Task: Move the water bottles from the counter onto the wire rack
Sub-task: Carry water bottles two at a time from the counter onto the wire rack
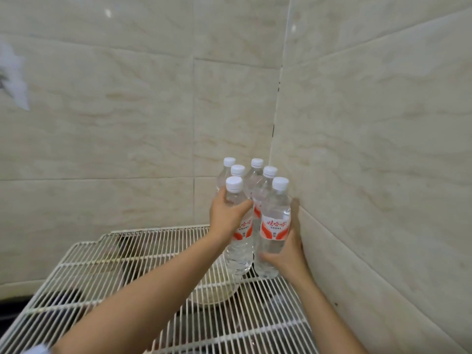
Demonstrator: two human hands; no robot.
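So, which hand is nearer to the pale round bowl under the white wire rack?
Left hand grips a bottle above the bowl; right hand sits further right.

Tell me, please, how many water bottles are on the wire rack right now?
6, clustered in the wall corner: two front ones, held by the left hand and the right hand, and four behind, by caps. More could be hidden behind.

We cannot see the four far bottles' (256,175) bases; a bowl (212,293) under the rack (107,267) is blurred.
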